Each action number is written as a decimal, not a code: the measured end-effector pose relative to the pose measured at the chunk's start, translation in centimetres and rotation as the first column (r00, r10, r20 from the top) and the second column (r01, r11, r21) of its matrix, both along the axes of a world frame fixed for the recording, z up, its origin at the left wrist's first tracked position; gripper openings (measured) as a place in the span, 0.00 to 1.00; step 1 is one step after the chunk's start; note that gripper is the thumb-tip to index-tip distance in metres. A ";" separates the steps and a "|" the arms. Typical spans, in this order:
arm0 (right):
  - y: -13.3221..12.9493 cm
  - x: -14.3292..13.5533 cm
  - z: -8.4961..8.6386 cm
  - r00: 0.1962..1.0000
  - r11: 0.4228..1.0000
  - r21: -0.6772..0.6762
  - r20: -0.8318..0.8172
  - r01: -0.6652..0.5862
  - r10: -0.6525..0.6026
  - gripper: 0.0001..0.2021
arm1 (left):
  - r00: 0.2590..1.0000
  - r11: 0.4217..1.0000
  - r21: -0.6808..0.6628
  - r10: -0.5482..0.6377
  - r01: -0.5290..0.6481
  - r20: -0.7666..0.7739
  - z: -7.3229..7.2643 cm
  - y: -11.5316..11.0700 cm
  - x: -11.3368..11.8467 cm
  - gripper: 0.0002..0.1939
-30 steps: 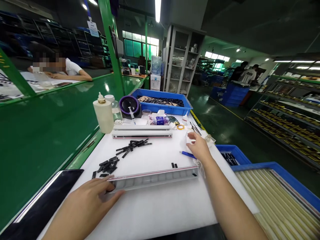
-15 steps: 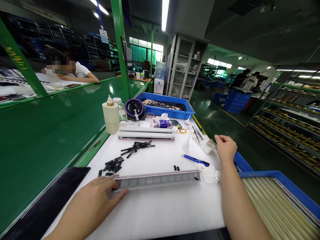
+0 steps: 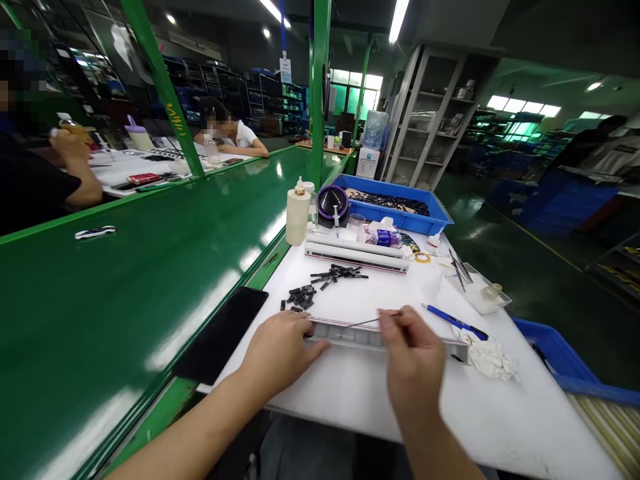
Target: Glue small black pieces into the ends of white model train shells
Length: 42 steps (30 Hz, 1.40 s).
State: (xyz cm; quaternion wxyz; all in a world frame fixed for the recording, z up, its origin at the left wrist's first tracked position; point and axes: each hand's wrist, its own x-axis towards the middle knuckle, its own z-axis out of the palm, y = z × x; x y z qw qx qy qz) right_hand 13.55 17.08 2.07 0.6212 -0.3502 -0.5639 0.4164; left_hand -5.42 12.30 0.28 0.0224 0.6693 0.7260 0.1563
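Note:
My left hand [image 3: 280,350] is closed on the left end of a long pale grey strip-shaped housing [image 3: 345,335], thumb at its near side and fingers at its far side. The housing lies across the white work surface [image 3: 345,380]. Over its middle, my right hand [image 3: 413,357] pinches a thin dark rod [image 3: 364,323], whose tip points left along the housing's upper edge. The exact kind of rod cannot be made out. Small black rectangular pieces [image 3: 301,297] lie in a pile beyond my left hand, and more black pieces [image 3: 337,273] lie farther back.
Two similar housings [image 3: 356,257] lie behind the black pieces. To the right are a blue pen [image 3: 455,321], crumpled tissue [image 3: 493,360] and a tray with a small jar [image 3: 493,291]. A cream bottle [image 3: 298,217] and blue bin [image 3: 400,217] stand behind. A co-worker [image 3: 235,137] sits across the green bench.
My right hand has come from beside the small jar at the right to over the housing, with the thin rod now visible in it. My left hand still holds the housing. The view has swung left.

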 end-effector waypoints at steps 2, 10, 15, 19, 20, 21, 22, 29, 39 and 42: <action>-1.7 -2.7 -1.2 0.992 0.997 0.052 0.116 -0.048 0.041 0.07 | 1.000 1.000 0.011 -0.011 0.011 0.001 -0.2 -0.1 0.0 0.18; -1.9 -4.8 -2.7 0.957 0.990 0.125 0.288 -0.071 0.032 0.06 | 1.000 1.000 0.003 -0.023 0.023 0.008 -0.2 -0.3 -0.1 0.15; -2.0 -5.3 -3.0 0.948 0.987 0.131 0.315 -0.097 0.052 0.05 | 0.999 0.999 -0.002 -0.032 0.032 0.000 -0.2 -0.1 0.0 0.15; -2.0 -4.6 -2.6 0.963 0.990 0.129 0.268 -0.054 0.018 0.04 | 1.000 1.000 0.007 -0.028 0.028 0.000 -0.3 -0.2 -0.1 0.16; -1.9 -4.3 -2.4 0.969 0.993 0.115 0.245 -0.039 0.010 0.04 | 1.000 1.000 0.009 -0.027 0.027 -0.001 -0.4 -0.2 -0.1 0.17; -1.9 -4.0 -2.2 0.975 0.995 0.095 0.223 -0.029 0.007 0.04 | 1.000 1.000 0.010 -0.026 0.026 -0.003 -0.4 -0.2 -0.1 0.17; -1.8 -3.7 -2.0 0.978 0.997 0.077 0.206 -0.028 0.012 0.04 | 1.000 1.000 0.008 -0.028 0.028 -0.004 -0.4 -0.2 -0.1 0.17; -1.5 -4.0 -1.8 0.965 0.992 0.062 0.247 -0.110 0.091 0.05 | 1.000 1.000 -0.002 -0.013 0.013 0.005 -0.1 0.1 0.0 0.17; -1.8 -2.6 -0.9 0.979 0.990 0.134 0.205 -0.045 0.017 0.04 | 0.999 1.000 -0.020 -0.025 0.024 -0.026 -0.1 0.1 -0.2 0.18; 0.2 2.1 1.1 0.964 0.945 0.259 0.119 0.200 -0.237 0.02 | 1.000 1.000 -0.005 -0.018 0.018 -0.024 -0.4 0.1 -0.5 0.19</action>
